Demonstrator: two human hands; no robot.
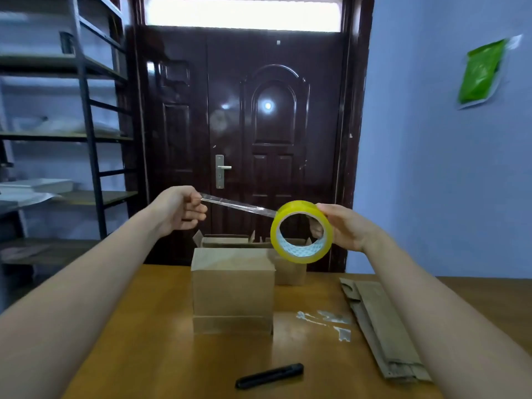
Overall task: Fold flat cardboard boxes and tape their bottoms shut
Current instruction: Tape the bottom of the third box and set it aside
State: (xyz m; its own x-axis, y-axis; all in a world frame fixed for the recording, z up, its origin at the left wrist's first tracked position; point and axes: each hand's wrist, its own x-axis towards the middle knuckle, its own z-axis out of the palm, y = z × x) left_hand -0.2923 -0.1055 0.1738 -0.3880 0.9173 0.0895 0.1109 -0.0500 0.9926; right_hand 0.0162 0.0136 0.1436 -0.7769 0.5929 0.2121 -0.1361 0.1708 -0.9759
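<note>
A folded brown cardboard box [232, 286] stands in the middle of the wooden table [149, 335], its closed flaps facing up. Above it, my right hand [347, 227] holds a yellow roll of clear tape [301, 231] by its rim. A strip of clear tape [239, 206] stretches from the roll up and left to my left hand [180, 210], which pinches its free end. Both hands are raised well above the box, not touching it.
Behind the box stand two more open boxes [289, 269]. A stack of flat cardboard [380, 329] lies on the right of the table. Tape scraps [331, 322] stick to the tabletop. A black utility knife [269, 375] lies near the front edge. Metal shelving [86, 110] stands at left, a dark door [244, 125] behind.
</note>
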